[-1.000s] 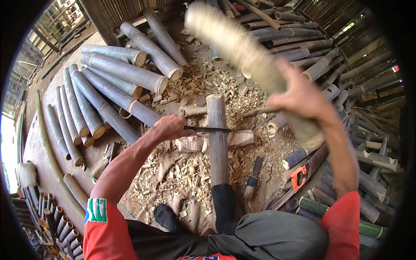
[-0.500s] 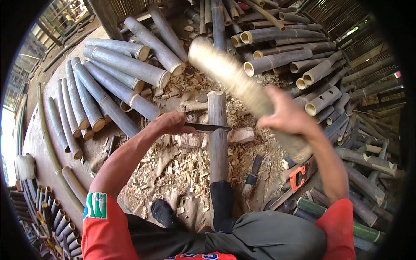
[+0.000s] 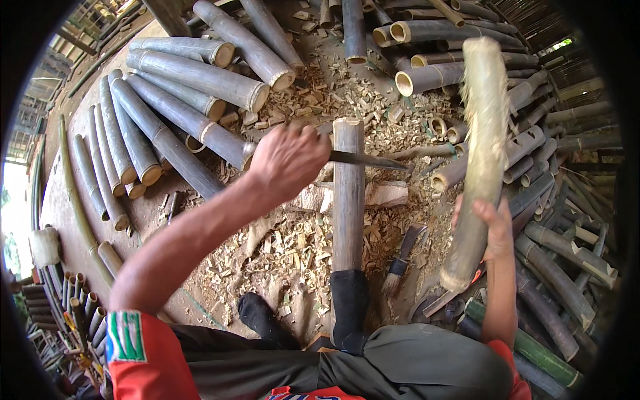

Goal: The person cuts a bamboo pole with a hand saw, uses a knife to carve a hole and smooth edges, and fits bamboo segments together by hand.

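Observation:
My left hand (image 3: pixel 291 157) is closed round the handle of a knife, which the fingers hide. Its dark blade (image 3: pixel 367 159) crosses a grey bamboo tube (image 3: pixel 348 227) close to the tube's far end; whether blade and tube touch I cannot tell. The tube points away from me over a pale wood block (image 3: pixel 387 194), and my black-socked foot (image 3: pixel 350 307) is at its near end. To the right, my right hand (image 3: pixel 495 230) grips a thick bamboo club (image 3: pixel 485 133) by its lower part. The club stands nearly upright in view, its pale upper part frayed.
Wood chips (image 3: pixel 293 257) cover the ground around the block. A brush (image 3: pixel 402 260) lies right of the tube. Cut bamboo lengths (image 3: pixel 200 77) fan out at the left, and more bamboo (image 3: pixel 433 77) is piled at the right. A green bamboo piece (image 3: pixel 527 343) lies low on the right.
My left hand has moved right and farther away, taking the knife toward the tube's far end. The club has swung from a slant over the middle to nearly upright at the right.

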Available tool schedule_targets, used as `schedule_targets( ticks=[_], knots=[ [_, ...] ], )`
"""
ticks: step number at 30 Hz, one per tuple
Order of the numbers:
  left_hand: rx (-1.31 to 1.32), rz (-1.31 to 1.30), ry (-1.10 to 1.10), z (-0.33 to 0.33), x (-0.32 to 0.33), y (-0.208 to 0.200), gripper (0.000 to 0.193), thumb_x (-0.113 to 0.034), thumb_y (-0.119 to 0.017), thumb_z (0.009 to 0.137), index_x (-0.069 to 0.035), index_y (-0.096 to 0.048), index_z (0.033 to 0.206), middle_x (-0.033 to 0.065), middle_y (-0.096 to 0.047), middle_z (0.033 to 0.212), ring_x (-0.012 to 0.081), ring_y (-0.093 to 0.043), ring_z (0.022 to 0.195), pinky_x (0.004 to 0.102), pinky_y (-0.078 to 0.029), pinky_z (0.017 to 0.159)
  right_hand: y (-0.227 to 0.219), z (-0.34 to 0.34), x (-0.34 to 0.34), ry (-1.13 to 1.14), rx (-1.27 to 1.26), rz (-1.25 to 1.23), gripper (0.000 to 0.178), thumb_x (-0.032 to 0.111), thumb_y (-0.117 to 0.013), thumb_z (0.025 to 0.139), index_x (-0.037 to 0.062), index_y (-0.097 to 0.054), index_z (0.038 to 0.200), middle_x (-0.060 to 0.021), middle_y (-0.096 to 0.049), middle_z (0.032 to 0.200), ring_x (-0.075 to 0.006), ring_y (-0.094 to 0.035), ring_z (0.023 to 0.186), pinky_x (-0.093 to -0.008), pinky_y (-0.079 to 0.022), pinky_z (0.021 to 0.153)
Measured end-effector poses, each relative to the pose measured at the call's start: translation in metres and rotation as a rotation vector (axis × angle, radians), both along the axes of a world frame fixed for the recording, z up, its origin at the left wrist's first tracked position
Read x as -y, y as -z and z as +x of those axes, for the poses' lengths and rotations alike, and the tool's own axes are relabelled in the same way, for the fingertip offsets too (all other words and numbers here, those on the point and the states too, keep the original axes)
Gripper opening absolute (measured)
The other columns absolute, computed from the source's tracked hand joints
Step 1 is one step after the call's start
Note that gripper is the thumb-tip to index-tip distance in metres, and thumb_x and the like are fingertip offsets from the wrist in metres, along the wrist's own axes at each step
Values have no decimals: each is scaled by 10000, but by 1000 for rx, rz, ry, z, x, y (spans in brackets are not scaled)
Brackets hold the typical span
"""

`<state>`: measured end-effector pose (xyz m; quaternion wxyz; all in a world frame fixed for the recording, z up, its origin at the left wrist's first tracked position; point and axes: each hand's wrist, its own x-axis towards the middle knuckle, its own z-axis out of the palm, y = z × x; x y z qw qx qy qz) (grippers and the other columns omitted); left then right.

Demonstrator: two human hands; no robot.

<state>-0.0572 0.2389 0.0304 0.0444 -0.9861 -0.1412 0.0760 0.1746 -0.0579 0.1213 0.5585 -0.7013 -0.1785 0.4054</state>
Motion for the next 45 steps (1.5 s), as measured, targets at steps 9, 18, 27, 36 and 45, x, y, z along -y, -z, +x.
schedule_targets(
  ticks=[9,18,27,36,45],
  knots=[
    [-46,-504,-319,-105,77,54,317,-318,-771,920,-79,-630,1073,115,-698,891,321,-729,773,480,-555,633,36,-16,33,-25,-164,-194,561,226,-796,840,-5,-540,1281,-134,-693,936,-223,-716,746,-388,-626,672],
    [-24,-469,-299,-110,72,71,262,-281,-727,959,-62,-611,1044,117,-709,865,286,-712,692,464,-549,591,29,-29,17,-110,-72,-240,705,207,-849,819,-17,-475,1373,-133,-697,952,-206,-714,766,-378,-622,698],
    [-178,-457,-317,-105,65,77,106,-178,-623,1007,-79,-659,1022,107,-709,731,235,-673,574,430,-532,514,7,-42,11,-885,1019,-142,552,244,-853,825,36,-590,1263,-185,-724,1072,-352,-763,947,-408,-627,799],
    [-222,-447,-298,-103,65,75,200,-144,-465,1086,-52,-642,1104,134,-708,740,217,-663,561,408,-539,468,45,-8,-36,-1564,1634,-97,547,237,-851,817,-13,-610,1240,-163,-697,1004,-272,-723,883,-399,-635,722],
    [-183,-449,-306,-101,59,77,202,-146,-501,1078,-46,-674,1108,126,-708,754,188,-650,573,388,-539,468,47,-10,-33,-1519,1626,-209,574,280,-903,732,-8,-621,1142,-123,-701,992,-266,-711,903,-365,-612,777]
  ],
)
